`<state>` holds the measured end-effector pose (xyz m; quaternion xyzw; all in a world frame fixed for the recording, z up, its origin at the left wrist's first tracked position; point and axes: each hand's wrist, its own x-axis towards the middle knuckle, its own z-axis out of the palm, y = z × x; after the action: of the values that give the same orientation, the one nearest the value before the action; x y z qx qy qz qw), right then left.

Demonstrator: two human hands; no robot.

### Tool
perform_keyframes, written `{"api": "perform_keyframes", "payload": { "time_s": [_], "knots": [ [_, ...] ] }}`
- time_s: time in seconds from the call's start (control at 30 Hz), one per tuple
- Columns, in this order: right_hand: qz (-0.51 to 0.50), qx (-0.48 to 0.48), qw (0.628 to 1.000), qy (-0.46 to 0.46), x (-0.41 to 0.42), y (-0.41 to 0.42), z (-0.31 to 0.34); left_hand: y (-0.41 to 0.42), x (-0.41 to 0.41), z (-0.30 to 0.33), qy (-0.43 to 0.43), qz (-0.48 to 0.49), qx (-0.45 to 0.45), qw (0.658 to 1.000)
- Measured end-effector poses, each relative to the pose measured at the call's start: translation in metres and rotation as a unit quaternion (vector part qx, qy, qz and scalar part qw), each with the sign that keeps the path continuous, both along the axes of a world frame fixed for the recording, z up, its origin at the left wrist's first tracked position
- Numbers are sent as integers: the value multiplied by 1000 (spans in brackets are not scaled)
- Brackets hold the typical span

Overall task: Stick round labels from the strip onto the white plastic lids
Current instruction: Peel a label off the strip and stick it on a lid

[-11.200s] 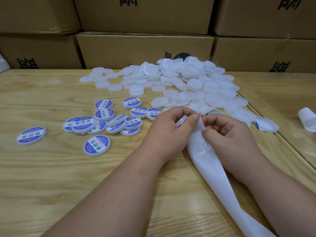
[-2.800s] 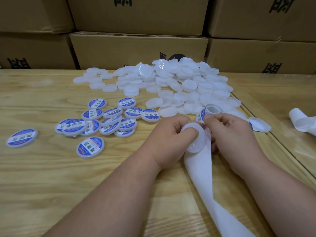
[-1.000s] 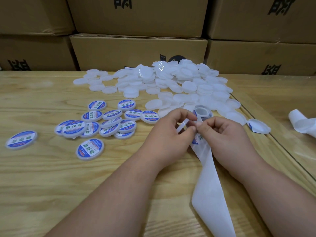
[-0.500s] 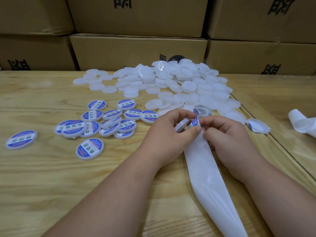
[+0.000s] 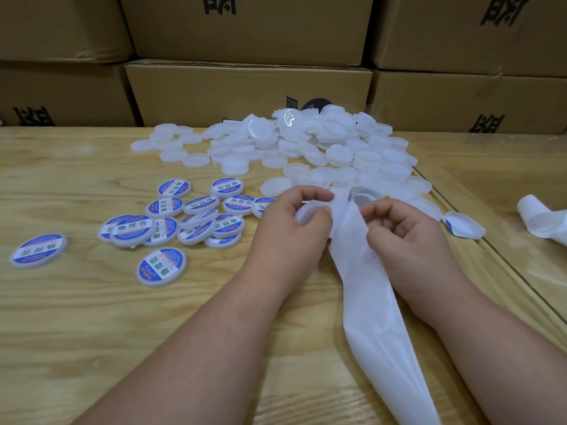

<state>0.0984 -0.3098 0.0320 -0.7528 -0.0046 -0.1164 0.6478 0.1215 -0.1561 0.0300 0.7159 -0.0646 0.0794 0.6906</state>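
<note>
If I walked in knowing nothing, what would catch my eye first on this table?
Probably the big heap of plain white lids at the back of the wooden table, in front of stacked cardboard boxes. To its left lies a cluster of lids with blue labels. Nearest you, the left hand grips a white lid while the right hand holds the long white strip.

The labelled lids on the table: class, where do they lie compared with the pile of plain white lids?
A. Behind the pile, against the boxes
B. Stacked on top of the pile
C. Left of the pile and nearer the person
C: the labelled lids lie left of and nearer than the plain white lids.
</note>
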Motion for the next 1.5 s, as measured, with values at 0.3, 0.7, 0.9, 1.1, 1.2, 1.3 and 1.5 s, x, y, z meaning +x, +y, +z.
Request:
{"api": "perform_keyframes", "payload": {
  "time_s": [0.3,0.7,0.9,1.1,1.2,1.3,1.5],
  "knots": [
    [-27,-4,999,-23,0,0,-3,7,2,6,31,70,-123,989],
    [-46,-124,970,-206,-5,9,0,2,-2,6,17,-35,-69,997],
    [-37,-123,969,-210,-7,10,2,3,-2,5,18,-53,-52,997],
    [-46,-109,971,-206,-10,13,5,3,-3,8,5,-88,-121,989],
    [-55,-90,973,-206,-11,13,7,8,-3,7,12,-104,-170,980],
    [-57,-62,981,-176,-11,12,7,9,-1,7,16,-94,-206,974],
    [17,16,993,-112,-12,15,8,7,-1,10,37,-85,-167,982]
  ]
}}
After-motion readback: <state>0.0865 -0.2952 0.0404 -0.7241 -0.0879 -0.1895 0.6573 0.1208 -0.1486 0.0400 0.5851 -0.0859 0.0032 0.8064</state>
